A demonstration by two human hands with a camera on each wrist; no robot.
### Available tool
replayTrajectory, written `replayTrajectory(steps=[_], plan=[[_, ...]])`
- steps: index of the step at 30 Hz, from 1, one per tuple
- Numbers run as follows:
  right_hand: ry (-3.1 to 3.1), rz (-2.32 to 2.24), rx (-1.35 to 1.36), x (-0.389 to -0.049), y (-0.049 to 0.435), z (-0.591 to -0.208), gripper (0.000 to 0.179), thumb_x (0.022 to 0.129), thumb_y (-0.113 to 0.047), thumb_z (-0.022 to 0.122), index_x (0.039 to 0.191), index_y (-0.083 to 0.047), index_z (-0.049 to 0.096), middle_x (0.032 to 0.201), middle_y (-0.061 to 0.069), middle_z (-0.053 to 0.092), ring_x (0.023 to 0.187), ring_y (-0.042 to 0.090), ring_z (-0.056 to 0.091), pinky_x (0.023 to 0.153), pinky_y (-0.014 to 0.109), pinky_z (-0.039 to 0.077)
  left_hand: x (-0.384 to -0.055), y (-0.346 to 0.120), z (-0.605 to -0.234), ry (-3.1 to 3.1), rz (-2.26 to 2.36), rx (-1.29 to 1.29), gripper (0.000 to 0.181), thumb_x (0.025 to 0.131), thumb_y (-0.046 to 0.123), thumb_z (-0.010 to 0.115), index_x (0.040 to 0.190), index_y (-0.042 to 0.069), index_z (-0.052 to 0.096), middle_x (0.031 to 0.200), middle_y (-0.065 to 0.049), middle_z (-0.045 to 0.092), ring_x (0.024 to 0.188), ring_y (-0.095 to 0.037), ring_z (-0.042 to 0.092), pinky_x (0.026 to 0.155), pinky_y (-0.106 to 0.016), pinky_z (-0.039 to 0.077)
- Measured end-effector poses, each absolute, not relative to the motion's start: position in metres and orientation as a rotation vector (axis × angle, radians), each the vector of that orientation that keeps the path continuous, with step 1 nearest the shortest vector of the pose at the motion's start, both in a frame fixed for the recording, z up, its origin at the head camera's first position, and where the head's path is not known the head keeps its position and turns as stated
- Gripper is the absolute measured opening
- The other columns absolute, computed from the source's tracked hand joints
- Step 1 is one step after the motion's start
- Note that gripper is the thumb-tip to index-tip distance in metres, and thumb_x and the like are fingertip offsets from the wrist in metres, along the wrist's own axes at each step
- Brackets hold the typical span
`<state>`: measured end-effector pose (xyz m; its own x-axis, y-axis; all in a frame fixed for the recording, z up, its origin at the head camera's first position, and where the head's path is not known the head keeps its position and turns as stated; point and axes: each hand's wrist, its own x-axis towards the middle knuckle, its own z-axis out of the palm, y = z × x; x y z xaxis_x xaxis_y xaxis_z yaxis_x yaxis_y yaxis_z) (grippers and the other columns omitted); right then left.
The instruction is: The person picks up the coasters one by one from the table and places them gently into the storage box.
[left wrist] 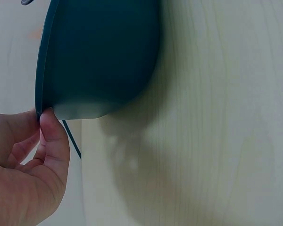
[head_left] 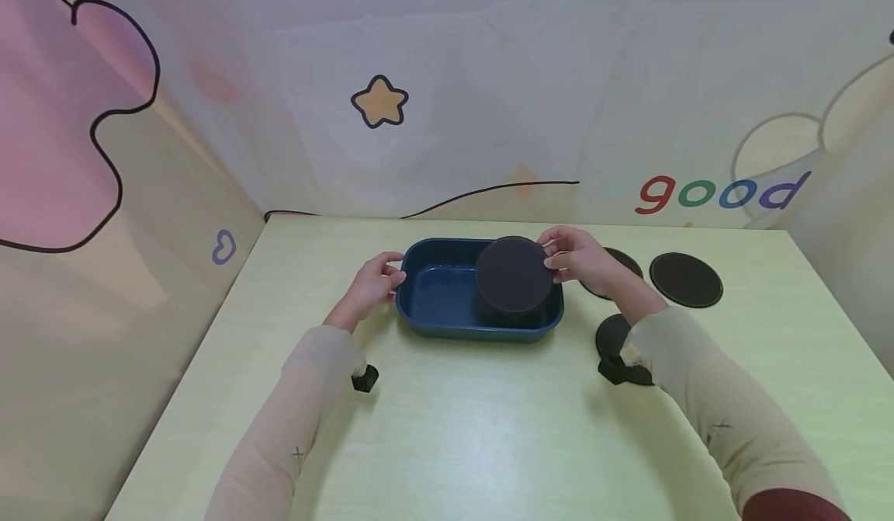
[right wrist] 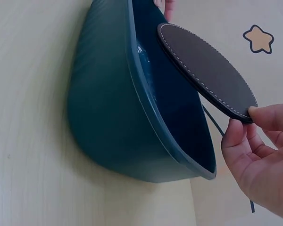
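A dark blue rectangular basin [head_left: 436, 296] with rounded corners stands on the table. At its left end my left hand [head_left: 375, 282] pinches the rim between thumb and fingers, as the left wrist view also shows at the basin wall [left wrist: 104, 56]. My right hand [head_left: 576, 257] holds a round black coaster [head_left: 513, 274] by its right edge. In the right wrist view this coaster [right wrist: 207, 68] shows pale stitching round its border and is tilted over the basin's open top. It covers part of the basin's right half in the head view.
Right of the basin lie more round black coasters: one [head_left: 621, 261] partly behind my right hand, one [head_left: 686, 280] farther right, and one [head_left: 611, 336] partly hidden by my right sleeve. A printed backdrop [head_left: 475, 117] rises along the table's [head_left: 447, 428] back edge.
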<state>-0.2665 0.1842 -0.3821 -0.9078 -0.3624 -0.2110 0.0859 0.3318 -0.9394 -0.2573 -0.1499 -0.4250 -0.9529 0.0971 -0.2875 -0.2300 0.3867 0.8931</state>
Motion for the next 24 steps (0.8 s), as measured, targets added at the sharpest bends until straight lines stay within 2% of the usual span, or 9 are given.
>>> replayTrajectory(steps=[11,24], plan=[[2.147,-1.68,-0.177,-0.268,0.16,-0.395,0.029,0.085,0.006,0.048,0.113,0.002,0.04,0.082,0.0,0.045,0.062,0.009,0.049,0.056,0.023,0.047,-0.256,-0.148,-0.421,2.354,1.579,-0.139,0.038,0.091,0.01,0.046,0.129,0.011,0.04,0.094,-0.007,0.042,0.07,-0.016,0.051,0.059,-0.018,0.047],[2.119,-1.663,-0.121,-0.27,0.14,-0.413,0.03,0.085,0.005,0.047,0.113,0.002,0.04,0.087,0.007,0.043,0.063,0.011,0.047,0.054,0.023,0.045,-0.255,-0.147,-0.421,2.356,1.579,-0.147,0.038,0.091,0.01,0.046,0.129,0.011,0.04,0.094,-0.008,0.043,0.071,-0.016,0.051,0.058,-0.018,0.047]])
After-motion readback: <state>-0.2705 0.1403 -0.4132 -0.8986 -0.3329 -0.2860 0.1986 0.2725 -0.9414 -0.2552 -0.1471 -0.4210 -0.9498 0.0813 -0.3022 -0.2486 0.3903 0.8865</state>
